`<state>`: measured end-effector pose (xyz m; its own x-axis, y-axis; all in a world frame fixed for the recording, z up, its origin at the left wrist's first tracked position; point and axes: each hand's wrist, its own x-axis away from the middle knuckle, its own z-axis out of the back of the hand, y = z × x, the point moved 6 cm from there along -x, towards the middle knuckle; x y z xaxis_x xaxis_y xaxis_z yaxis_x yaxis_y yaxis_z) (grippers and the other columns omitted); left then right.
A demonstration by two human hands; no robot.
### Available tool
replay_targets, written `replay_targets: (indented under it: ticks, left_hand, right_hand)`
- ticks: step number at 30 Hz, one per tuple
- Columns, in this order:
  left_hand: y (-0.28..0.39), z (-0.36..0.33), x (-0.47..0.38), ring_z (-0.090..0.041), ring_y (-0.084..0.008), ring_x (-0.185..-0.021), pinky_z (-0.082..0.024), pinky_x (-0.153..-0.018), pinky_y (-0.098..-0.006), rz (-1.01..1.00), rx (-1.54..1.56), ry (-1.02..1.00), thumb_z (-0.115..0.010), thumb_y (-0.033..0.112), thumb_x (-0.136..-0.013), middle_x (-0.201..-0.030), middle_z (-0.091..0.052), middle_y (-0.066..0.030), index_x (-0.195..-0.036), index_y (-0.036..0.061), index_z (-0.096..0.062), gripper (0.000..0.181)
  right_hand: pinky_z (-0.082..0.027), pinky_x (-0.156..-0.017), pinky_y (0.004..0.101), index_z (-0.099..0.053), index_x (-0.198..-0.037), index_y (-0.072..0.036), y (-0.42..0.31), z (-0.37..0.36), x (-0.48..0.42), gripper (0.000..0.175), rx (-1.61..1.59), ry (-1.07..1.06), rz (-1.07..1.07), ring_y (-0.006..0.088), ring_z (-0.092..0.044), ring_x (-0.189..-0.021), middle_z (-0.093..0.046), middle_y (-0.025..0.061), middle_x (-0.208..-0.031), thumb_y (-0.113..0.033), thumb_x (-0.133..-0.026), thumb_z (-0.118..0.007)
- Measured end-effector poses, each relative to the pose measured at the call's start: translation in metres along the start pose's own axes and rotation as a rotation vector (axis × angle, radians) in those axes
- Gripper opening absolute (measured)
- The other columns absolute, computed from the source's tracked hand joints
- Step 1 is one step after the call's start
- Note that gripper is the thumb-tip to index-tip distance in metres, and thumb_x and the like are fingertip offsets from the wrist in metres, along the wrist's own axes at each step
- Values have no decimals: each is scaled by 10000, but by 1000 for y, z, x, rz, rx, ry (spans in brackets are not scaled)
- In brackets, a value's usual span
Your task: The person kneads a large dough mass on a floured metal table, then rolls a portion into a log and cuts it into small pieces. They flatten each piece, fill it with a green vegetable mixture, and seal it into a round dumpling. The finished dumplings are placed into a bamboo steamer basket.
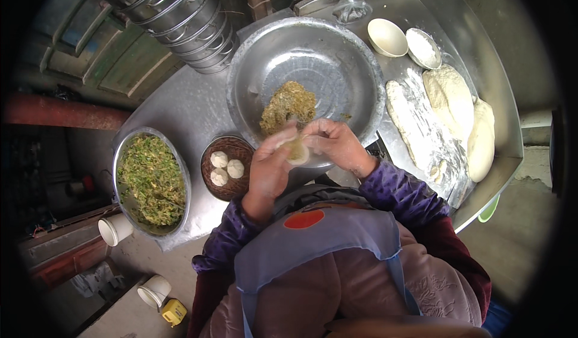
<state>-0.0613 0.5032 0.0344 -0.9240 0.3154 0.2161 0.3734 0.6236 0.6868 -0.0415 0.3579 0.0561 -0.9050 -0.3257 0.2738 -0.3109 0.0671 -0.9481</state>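
Over the near rim of a wide metal basin (253,76), my left hand (273,161) cradles a round dough wrapper (298,153) with yellowish filling on it. The fingers of my right hand (334,143) pinch the wrapper's upper right edge. A mound of brown-yellow filling (289,103) lies in the basin, just beyond my hands. To the left of my left hand is a round steamer tray (212,189) with a brown woven liner, holding three pleated buns (219,159). Blur hides part of my left fingertips.
Chopped green filling heaps a metal bowl (187,202) at left; stacked steamers (198,35) rise behind. On the right, floured metal worktop holds a dough roll (402,116), large dough pieces (447,98), a cream bowl (387,37), a flour bowl (424,49) and a tied plastic bag (351,10).
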Motion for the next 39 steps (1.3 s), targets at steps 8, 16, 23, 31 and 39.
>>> replay_targets:
  ticks: [8,16,23,31,39]
  left_hand:
    - [15,-16,-1,-556,-233,-1196,-485,-961,-318,223,-269,-70,-502,29,-938,-1356,-520,-163,-1452,-16,-372,532]
    - [11,-14,4,-583,-258,-1175,-509,-944,-337,237,103,-25,-524,4,-920,-1316,-555,-140,-1444,-24,-379,544]
    - [-2,2,6,-601,-194,-1112,-478,-955,-319,149,-409,-49,-546,-16,-922,-1268,-604,-134,-1450,-29,-377,555]
    - [11,1,2,-614,-214,-1083,-492,-947,-330,186,-177,36,-565,23,-918,-1242,-610,-118,-1404,-26,-430,507]
    - [-7,-6,8,-577,-167,-1116,-462,-944,-263,130,-257,72,-562,148,-985,-1254,-585,-103,-1418,-17,-423,484]
  right_hand:
    - [-479,-741,241,-667,-1031,-10,-19,-3,4,127,128,-145,56,77,-577,-828,-638,8,-910,-43,-910,-646]
    - [-489,-777,260,-664,-1005,17,-23,1,3,129,109,-71,70,97,-600,-859,-648,30,-910,-61,-902,-665]
    - [-486,-761,259,-669,-1007,0,-32,-2,2,139,315,-218,139,84,-593,-838,-653,54,-878,-60,-883,-686]
    - [-460,-663,244,-680,-961,-22,-26,3,-1,124,334,-111,191,79,-571,-726,-599,4,-782,-79,-859,-720]
    - [-445,-645,220,-676,-931,4,-12,3,3,95,37,-102,75,53,-549,-719,-614,2,-806,-46,-859,-713]
